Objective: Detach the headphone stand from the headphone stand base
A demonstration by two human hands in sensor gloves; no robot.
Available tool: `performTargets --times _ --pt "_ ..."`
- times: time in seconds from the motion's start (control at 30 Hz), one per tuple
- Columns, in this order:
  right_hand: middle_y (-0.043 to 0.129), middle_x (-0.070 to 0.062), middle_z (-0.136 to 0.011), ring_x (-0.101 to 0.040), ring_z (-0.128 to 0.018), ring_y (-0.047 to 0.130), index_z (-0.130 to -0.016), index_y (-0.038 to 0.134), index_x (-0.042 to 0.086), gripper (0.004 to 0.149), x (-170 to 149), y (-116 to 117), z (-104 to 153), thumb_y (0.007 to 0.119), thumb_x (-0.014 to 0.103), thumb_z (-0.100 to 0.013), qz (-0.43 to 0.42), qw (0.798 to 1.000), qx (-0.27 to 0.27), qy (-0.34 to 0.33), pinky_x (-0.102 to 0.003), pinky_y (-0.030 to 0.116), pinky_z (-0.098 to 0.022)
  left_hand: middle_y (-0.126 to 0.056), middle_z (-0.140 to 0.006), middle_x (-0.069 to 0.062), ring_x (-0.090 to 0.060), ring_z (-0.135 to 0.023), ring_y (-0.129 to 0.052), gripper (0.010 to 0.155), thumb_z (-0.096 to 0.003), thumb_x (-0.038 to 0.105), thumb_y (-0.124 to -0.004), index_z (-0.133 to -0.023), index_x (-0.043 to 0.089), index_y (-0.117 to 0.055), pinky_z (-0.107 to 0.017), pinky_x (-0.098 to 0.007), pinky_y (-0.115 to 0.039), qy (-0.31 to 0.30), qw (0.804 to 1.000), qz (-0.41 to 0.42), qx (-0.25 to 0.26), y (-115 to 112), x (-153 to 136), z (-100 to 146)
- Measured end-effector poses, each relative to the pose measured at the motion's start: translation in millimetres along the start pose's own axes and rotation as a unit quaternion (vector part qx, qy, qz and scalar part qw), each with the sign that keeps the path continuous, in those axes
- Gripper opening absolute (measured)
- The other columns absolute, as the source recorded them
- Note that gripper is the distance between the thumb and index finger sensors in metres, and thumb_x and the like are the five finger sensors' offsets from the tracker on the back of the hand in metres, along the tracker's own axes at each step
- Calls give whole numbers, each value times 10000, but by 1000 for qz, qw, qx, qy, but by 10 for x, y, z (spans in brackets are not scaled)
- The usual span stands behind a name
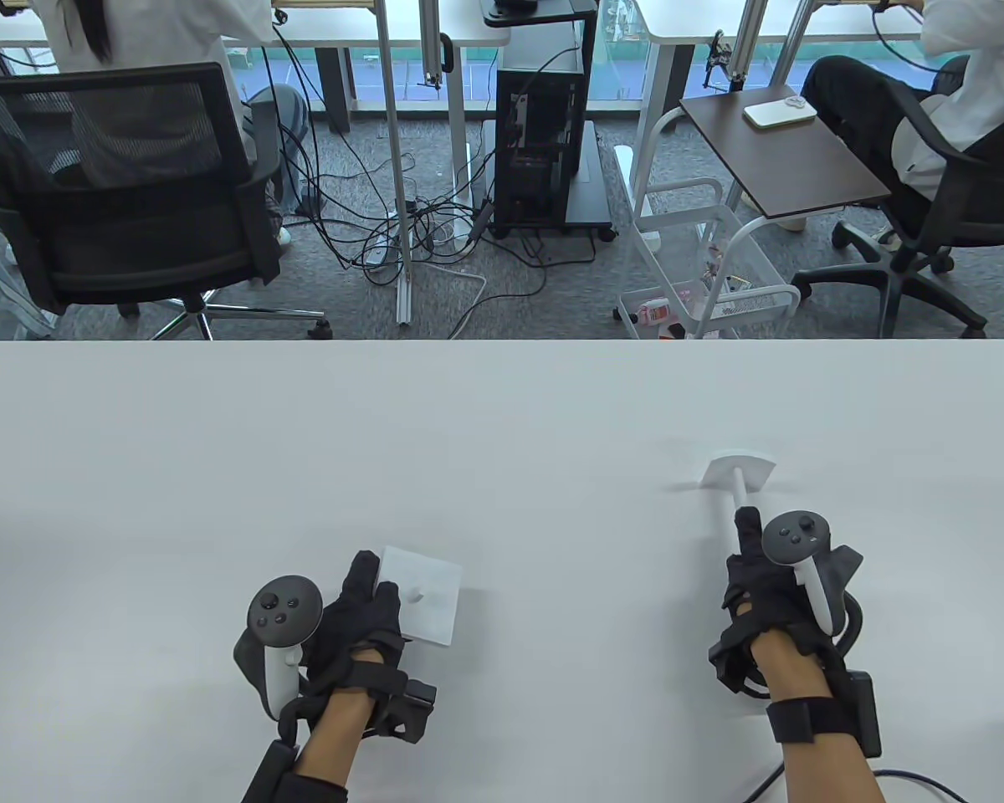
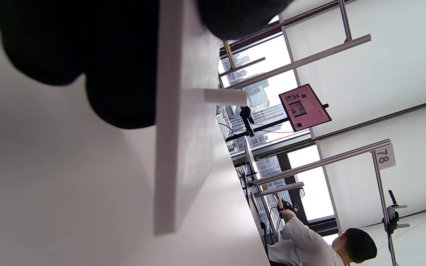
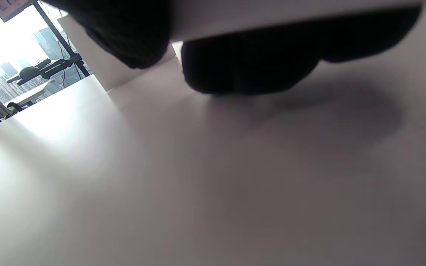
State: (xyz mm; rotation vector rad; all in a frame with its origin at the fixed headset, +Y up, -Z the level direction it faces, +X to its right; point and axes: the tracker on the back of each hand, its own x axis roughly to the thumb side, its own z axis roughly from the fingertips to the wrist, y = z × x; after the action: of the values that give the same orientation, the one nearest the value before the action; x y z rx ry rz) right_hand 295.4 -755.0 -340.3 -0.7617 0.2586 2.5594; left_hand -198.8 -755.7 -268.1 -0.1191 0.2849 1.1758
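The white square headphone stand base (image 1: 422, 604) lies flat on the white table (image 1: 502, 418) with a short peg at its middle. My left hand (image 1: 366, 604) holds its left edge; in the left wrist view the base (image 2: 183, 147) shows edge-on with my gloved fingers (image 2: 117, 74) under and over it. The white headphone stand (image 1: 738, 478), a rod with a flat curved top, is apart from the base at the right, its top resting on the table. My right hand (image 1: 753, 548) grips the rod's near end; in the right wrist view the rod (image 3: 272, 16) crosses between my fingers (image 3: 250, 62).
The table's far edge (image 1: 502, 341) runs across the middle of the table view. Beyond it stand office chairs (image 1: 125, 192), a computer cart (image 1: 544, 150) and a white wire trolley (image 1: 711, 276), with people seated at other desks.
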Motion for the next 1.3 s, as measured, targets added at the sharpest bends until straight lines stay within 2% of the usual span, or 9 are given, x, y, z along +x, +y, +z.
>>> performTargets --times 0.27,0.47,0.57,0.67,0.77,0.83,1.0,1.17,1.3 --pt "812 -179 -784 -317 -486 886 -885 523 526 579 40 24 13 835 324 -442 27 1000 5 5 -540 735 -415 -881 -765 -124 -255 -458 -1077 621 -450 345 -694 -1000 122 -515 -400 -436 -890 -3 1000 -25 11 12 12 3" --pt "754 -166 -832 -303 -522 861 -897 492 533 595 42 36 17 823 343 -441 33 999 13 7 -530 720 -448 -891 -758 -124 -270 -448 -1078 619 -445 345 -707 -995 120 -533 -395 -438 -892 3 999 -45 18 37 14 3" --pt "629 -146 -939 -323 -643 793 -922 405 535 657 38 4 27 821 423 -426 41 998 35 16 -537 664 -528 -900 -751 -124 -271 -439 -1081 616 -438 344 -723 -987 120 -558 -388 -440 -893 7 998 -64 27 64 19 -15" --pt "549 -138 -986 -341 -700 745 -937 363 514 696 50 -85 95 821 462 -415 34 999 1 16 -545 629 -554 -906 -745 -120 -269 -429 -1085 607 -428 342 -744 -974 122 -595 -381 -440 -897 10 994 -100 37 113 25 -38" --pt "537 -132 -990 -340 -701 741 -949 357 491 705 146 -187 193 813 481 -412 18 999 -27 -7 -547 630 -549 -932 -711 -108 -261 -409 -1095 578 -414 346 -778 -940 130 -672 -369 -436 -906 12 988 -145 49 186 35 -61" --pt "545 -134 -986 -342 -693 745 -953 361 482 702 273 -222 315 807 488 -411 11 998 -38 -51 -550 636 -538 -944 -691 -101 -255 -401 -1100 562 -407 352 -795 -918 136 -707 -363 -432 -912 18 980 -186 64 246 33 -84" --pt "549 -130 -988 -338 -695 749 -957 365 474 701 529 -149 540 798 502 -406 33 992 -41 -114 -546 640 -540 -977 -634 -81 -228 -352 -1110 540 -390 381 -822 -871 141 -769 -338 -421 -925 52 968 -229 84 364 -33 -134" --pt "545 -127 -994 -339 -706 744 -959 371 470 698 724 7 721 792 510 -404 66 984 -31 -164 -546 641 -542 -996 -620 -56 -209 -328 -1111 558 -377 455 -809 -849 157 -805 -325 -409 -931 88 919 -369 110 462 -79 -184" --pt "534 -128 -1001 -342 -714 738 -959 365 471 697 779 75 774 787 510 -406 80 981 -22 -175 -546 637 -546 -1000 -641 -69 -212 -326 -1106 568 -381 476 -782 -851 158 -810 -327 -415 -927 100 890 -427 124 510 -110 -221"
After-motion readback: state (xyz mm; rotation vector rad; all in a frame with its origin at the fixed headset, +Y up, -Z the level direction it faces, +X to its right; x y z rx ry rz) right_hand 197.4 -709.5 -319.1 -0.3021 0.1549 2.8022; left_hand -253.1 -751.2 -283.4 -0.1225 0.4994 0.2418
